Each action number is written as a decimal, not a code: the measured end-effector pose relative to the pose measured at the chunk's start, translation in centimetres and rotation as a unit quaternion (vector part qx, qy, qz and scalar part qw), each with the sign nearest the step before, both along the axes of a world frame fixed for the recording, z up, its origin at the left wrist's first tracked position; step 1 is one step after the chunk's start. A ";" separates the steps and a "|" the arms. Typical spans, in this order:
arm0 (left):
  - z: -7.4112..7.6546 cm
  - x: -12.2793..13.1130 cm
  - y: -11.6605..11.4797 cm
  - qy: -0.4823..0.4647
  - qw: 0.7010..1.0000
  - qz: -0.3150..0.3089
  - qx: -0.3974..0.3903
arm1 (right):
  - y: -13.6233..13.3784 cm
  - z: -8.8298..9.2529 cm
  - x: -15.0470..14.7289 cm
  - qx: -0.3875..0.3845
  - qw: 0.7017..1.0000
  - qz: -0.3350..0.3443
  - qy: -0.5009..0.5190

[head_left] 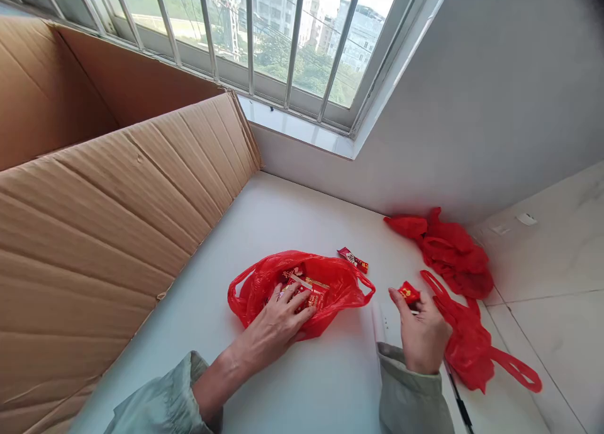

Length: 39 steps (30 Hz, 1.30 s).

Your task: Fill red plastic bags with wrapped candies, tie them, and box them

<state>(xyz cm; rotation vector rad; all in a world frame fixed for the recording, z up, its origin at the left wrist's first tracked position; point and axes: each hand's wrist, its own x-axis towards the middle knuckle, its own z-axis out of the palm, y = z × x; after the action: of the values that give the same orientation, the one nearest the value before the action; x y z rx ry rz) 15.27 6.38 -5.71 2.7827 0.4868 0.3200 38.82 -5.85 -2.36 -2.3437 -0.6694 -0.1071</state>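
A red plastic bag [264, 270] lies with its mouth spread on the white surface, holding several shiny red wrapped packets [321, 289]. My left hand [285, 314] reaches into the mouth, fingers spread and resting on the packets. Off to the right, my right hand [425, 333] pinches a small red packet [408, 292] with yellow print between thumb and fingers. One dark red packet [353, 260] lies just behind the bag's right handle. Beneath my left hand, part of the bag's contents is hidden.
A large open cardboard box [117, 233] stands on the left. Crumpled red bags lie at the right, one against the wall [457, 258] and another nearer [472, 339]. A black pen-like stick [460, 402] lies by my right sleeve. Behind is a barred window [264, 44].
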 end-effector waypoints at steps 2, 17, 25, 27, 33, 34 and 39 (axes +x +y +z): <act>0.0 -0.2 -0.1 -0.008 1.000 -0.014 -0.027 | -0.1 1.4 -0.3 0.093 0.992 0.030 0.082; 3.4 -1.3 1.6 -0.233 0.861 0.169 -0.419 | 6.0 -0.5 -9.2 0.186 0.745 0.397 0.503; 3.0 -1.1 1.3 -0.232 0.824 0.190 -0.481 | 5.6 -0.9 -9.0 0.127 0.825 0.404 0.374; 2.9 -1.1 1.4 -0.237 0.805 0.198 -0.507 | 5.6 -1.1 -9.2 0.157 0.825 0.389 0.378; 3.1 -0.7 1.3 -0.270 0.757 0.222 -0.552 | 5.8 -1.7 -10.0 0.220 0.786 0.334 0.471; 3.2 -0.6 1.2 -0.272 0.770 0.226 -0.531 | 5.8 -1.8 -10.1 0.229 0.782 0.326 0.480; 3.2 -0.9 0.9 -0.216 0.817 0.190 -0.499 | 5.8 -1.9 -10.2 0.235 0.788 0.321 0.470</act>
<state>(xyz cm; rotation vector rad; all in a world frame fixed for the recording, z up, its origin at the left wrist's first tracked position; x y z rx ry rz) 14.41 7.25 -2.56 1.5180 0.7944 0.5613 28.62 -0.01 -4.23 -1.3040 -0.7388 1.0162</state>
